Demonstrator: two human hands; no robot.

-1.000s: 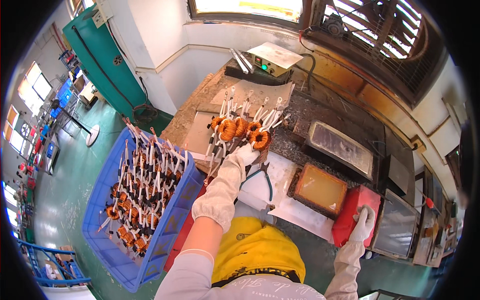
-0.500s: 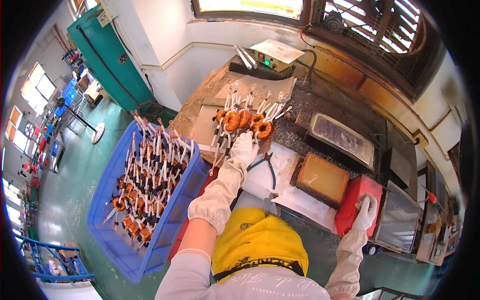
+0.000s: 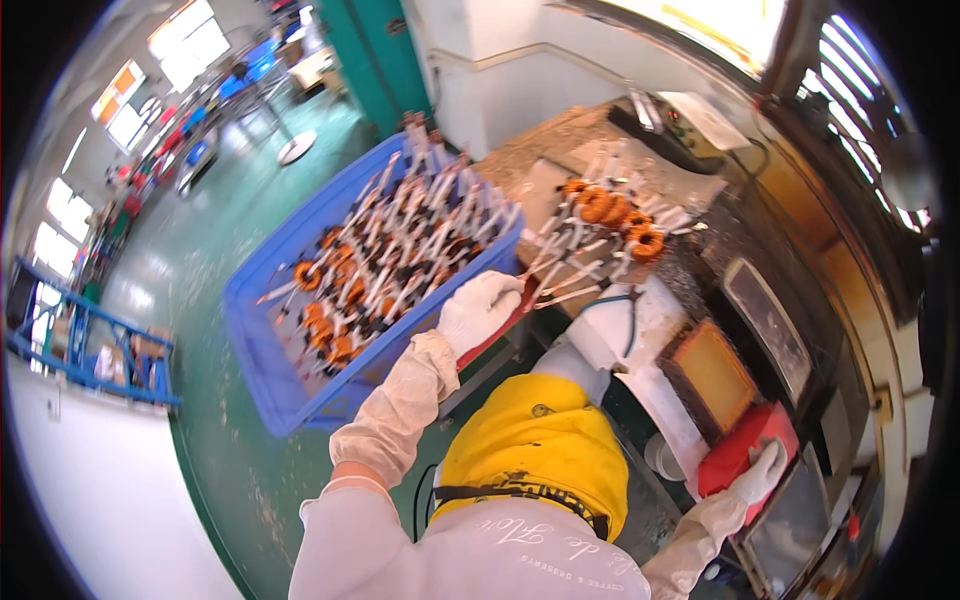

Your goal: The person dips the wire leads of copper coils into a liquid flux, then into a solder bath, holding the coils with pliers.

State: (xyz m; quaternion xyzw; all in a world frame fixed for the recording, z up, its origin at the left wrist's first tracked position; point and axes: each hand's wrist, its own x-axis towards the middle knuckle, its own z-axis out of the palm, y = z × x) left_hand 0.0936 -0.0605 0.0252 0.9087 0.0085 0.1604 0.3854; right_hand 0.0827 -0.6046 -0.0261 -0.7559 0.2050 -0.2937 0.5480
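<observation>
My left hand (image 3: 480, 312), in a white glove, is at the right side of a blue plastic crate (image 3: 262, 352). Its fingers curl at a red rim (image 3: 492, 348) beside the crate, and their tips are partly hidden. Copper-wound ring coils (image 3: 318, 325) with white and black sleeved leads fill much of the crate. More ring coils (image 3: 645, 243) stand in a cluster on the bench, leads pointing up and toward me. My right hand (image 3: 765, 468), also gloved, is closed on a red box (image 3: 727, 462) at the bench's near right edge.
Green-handled pliers (image 3: 632, 318) lie on white sheeting. Beside the red box is a tray of amber material (image 3: 712, 378), with a dark-framed rectangular pan (image 3: 768, 318) behind. A small control unit (image 3: 690, 128) stands at the back. A white cup (image 3: 662, 458) sits below the bench edge.
My view has turned left. My left hand has left the coils on the bench and come to the red rim by the crate. My right hand stays at the red box.
</observation>
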